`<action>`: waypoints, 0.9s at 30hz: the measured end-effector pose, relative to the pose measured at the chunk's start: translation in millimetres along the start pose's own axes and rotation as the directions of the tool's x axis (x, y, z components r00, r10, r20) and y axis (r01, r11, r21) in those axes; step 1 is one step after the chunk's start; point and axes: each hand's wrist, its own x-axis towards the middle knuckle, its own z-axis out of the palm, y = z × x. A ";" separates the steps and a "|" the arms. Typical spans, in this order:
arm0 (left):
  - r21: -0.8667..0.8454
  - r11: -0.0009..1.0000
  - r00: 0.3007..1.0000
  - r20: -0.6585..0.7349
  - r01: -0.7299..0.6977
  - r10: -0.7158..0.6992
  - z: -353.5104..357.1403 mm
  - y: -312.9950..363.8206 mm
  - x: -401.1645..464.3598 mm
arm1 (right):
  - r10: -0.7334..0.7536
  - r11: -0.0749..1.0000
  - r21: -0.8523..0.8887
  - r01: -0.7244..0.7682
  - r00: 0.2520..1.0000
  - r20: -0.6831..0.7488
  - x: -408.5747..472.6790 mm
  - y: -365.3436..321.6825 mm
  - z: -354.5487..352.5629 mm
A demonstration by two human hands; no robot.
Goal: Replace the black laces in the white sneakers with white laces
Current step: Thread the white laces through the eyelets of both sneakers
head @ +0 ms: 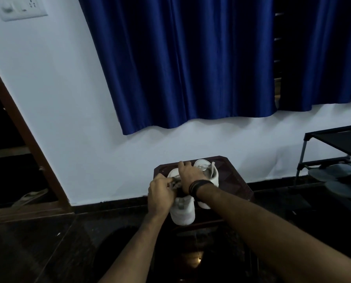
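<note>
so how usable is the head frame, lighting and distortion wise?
Head view: dim room, floor nearly black; wide-angle bend slants the door frame; both hands cover the near sneaker's laces, soft and underexposed, so lace colour is hard to tell.

hands (188, 176) hide sneaker's (183, 213) laces.

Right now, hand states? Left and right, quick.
Left hand: pinching a lace on the near sneaker.
Right hand: lies over the same sneaker's top, fingers bent; a grip cannot be told.
</note>
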 end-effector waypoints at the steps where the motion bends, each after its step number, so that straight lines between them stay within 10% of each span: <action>1: 0.030 1.000 1.000 0.013 -0.010 0.009 0.7 2.1 0.1 | 0.006 1.000 -0.026 -0.007 0.999 -0.037 -0.6 -2.0 2.9; 5: 0.022 0.999 0.999 0.043 -0.031 0.030 -7.5 6.9 -2.5 | 0.008 0.997 -0.080 -0.013 0.998 -0.058 2.3 -8.7 6.9; 10: 0.015 0.992 0.989 -0.082 -0.125 0.125 -12.9 3.0 -15.9 | -0.065 0.938 0.345 0.019 0.990 0.123 7.7 20.5 -12.1; 13: 0.154 0.929 0.940 -0.015 -0.336 0.342 -5.1 1.5 -16.0 | 0.017 0.894 0.446 0.038 0.993 -0.118 3.1 50.0 -27.1; 18: 0.255 0.863 0.898 0.176 -0.437 0.402 -3.7 14.1 -13.1 | 0.193 0.972 0.130 -0.194 0.981 0.016 -3.0 81.4 -42.7; 27: 0.389 0.800 0.889 0.223 -0.458 0.400 0.9 15.2 -16.9 | 0.068 0.993 -0.116 -0.029 0.935 0.349 -14.6 65.7 -21.6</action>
